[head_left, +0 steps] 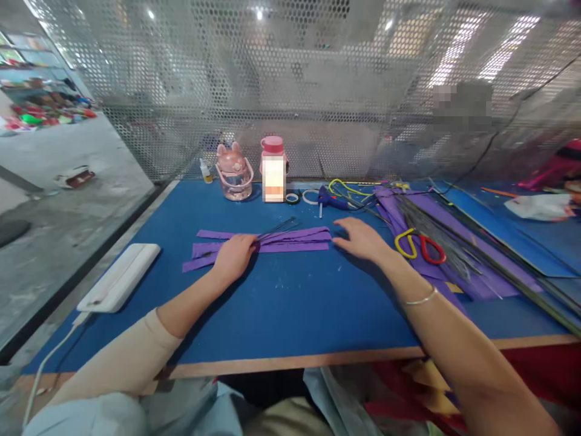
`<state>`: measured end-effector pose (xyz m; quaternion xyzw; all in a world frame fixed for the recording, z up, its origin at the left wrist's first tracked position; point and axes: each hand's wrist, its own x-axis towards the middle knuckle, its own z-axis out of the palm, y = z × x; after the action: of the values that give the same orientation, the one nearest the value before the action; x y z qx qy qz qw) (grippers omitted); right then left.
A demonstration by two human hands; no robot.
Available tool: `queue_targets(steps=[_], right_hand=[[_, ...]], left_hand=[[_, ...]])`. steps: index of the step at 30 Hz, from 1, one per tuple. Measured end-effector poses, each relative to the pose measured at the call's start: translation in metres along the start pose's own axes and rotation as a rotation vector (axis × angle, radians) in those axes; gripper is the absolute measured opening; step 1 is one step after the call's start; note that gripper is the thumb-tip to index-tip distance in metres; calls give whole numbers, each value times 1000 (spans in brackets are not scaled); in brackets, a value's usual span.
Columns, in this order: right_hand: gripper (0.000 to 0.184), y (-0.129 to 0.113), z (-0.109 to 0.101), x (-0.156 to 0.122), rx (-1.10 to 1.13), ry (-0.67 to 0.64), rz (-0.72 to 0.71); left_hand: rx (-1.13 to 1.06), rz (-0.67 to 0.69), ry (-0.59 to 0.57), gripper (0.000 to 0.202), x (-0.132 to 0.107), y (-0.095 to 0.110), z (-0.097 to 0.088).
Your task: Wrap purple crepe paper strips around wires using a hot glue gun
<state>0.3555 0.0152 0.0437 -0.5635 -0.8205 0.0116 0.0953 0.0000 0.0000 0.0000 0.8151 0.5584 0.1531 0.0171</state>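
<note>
Several long purple paper strips [290, 240] lie side by side on the blue tabletop [281, 303]. My left hand [233, 255] rests on their left part with its fingers curled down over thin dark wires [279, 229] that run across the strips. My right hand [361, 238] hovers flat just off the strips' right end, fingers stretched out and apart, holding nothing.
Red-and-yellow scissors [420, 245] lie on a pile of purple paper and wires [447, 242] at the right. At the back stand a pink bottle [233, 171], a pink-capped bottle [273, 168], tape rings [302, 197] and a glue gun [331, 198]. A white flat device [118, 277] lies at the left edge.
</note>
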Motion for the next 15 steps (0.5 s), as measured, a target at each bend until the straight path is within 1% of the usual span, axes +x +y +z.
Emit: queue_targets(steps=[1, 2, 4, 6, 9, 12, 15], right_hand=[[45, -15, 7, 5, 30, -34, -79], [47, -26, 14, 10, 57, -31, -128], [52, -41, 29, 17, 78, 58, -145], [52, -44, 43, 21, 69, 114, -144], [43, -39, 56, 22, 38, 98, -173], [40, -37, 59, 21, 29, 123, -194], [41, -43, 58, 20, 44, 172, -204]], left_hand=[[0, -6, 10, 34, 1, -1, -1], [2, -18, 25, 37, 2, -2, -1], [31, -48, 47, 40, 3, -3, -2], [91, -62, 33, 34, 3, -4, -4], [152, -51, -5, 29, 4, -5, -7], [145, -52, -5, 29, 5, -4, -10], [135, -73, -16, 28, 8, -3, -11]])
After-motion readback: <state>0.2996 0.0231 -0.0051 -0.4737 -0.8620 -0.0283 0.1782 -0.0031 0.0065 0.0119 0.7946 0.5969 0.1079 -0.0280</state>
